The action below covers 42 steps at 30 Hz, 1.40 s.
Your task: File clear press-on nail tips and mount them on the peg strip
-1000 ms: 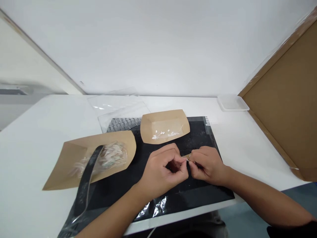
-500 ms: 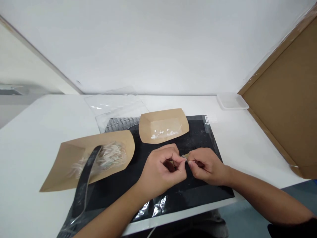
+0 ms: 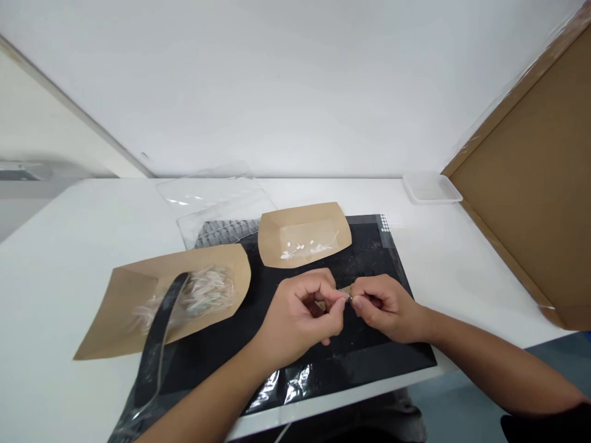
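Observation:
Over the black mat [image 3: 369, 261], my left hand [image 3: 302, 311] and my right hand [image 3: 388, 307] meet fingertip to fingertip. Both are closed in a pinch at a tiny shiny piece [image 3: 348, 298], too small to name. Which hand grips which end of it I cannot tell. Just behind the fingertips a bit of tan material [image 3: 345, 289] shows, mostly hidden by the hands. To the left, a kraft paper tray [image 3: 133, 283] holds many thin clear tubes [image 3: 210, 289]. Beyond my hands, a smaller paper tray [image 3: 305, 215] carries several small white pieces [image 3: 300, 246].
A black strap-like band [image 3: 159, 338] arches over the left tray. Clear plastic sheets [image 3: 217, 197] lie at the back left. A translucent plastic box [image 3: 431, 189] stands at the back right, beside a large cardboard panel [image 3: 535, 184]. White dot stickers [image 3: 385, 223] mark the mat's far right corner.
Both hands stay nearly in place. The left fingertips have shifted slightly, and a lower fingertip of that hand now shows beneath the thumb.

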### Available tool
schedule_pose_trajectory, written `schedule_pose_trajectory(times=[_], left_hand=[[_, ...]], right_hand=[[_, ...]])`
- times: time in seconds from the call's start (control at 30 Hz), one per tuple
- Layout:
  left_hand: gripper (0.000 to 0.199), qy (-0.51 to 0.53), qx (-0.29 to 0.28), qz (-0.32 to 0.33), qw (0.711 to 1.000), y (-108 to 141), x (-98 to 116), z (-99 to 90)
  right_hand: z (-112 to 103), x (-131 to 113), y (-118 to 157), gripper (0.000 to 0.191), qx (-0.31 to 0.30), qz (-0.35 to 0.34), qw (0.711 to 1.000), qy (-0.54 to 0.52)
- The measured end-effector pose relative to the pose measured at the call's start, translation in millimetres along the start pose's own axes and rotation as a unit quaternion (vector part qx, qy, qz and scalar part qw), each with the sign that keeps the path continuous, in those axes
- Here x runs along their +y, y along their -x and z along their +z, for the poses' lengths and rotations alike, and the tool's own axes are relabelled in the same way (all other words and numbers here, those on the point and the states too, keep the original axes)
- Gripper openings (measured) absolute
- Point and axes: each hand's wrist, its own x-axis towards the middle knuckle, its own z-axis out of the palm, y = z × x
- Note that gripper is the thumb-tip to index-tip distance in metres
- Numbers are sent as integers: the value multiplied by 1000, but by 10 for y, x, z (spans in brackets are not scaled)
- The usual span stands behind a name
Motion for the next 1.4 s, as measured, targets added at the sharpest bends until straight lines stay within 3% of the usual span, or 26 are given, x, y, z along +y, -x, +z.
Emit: schedule_pose_trajectory(times=[0.17, 0.3, 0.43, 0.63, 0.77, 0.93, 1.03, 1.17, 1.4], left_hand=[[11, -30, 13, 22, 999, -11, 29, 13], [4, -130, 38, 126, 983, -33, 48, 10], [8, -238, 54, 260, 934, -57, 36, -3], [22, -446, 81, 371, 810, -29, -48, -8], [27, -494, 70, 374, 781, -15, -53, -2], [19, -513, 62, 397, 759, -6, -11, -14], [18, -503, 59, 404, 762, 2, -2, -25], [21, -475, 64, 378, 792, -12, -5, -28], [22, -271, 63, 309, 909, -42, 63, -14]], right_hand=[[-20, 9, -21, 27, 21, -49, 996, 74], [-41, 20, -40, 19, 64, -139, 957, 245], [-52, 15, -50, 19, 80, -177, 930, 311], [-32, 6, -44, 20, 121, -162, 923, 328], [-8, 12, -36, 24, 133, -147, 920, 338], [11, 16, -28, 23, 109, -134, 924, 341], [6, 10, -25, 23, 93, -131, 934, 319], [-23, -5, -29, 21, 81, -131, 948, 279], [-91, 24, -36, 13, 87, -188, 932, 298]])
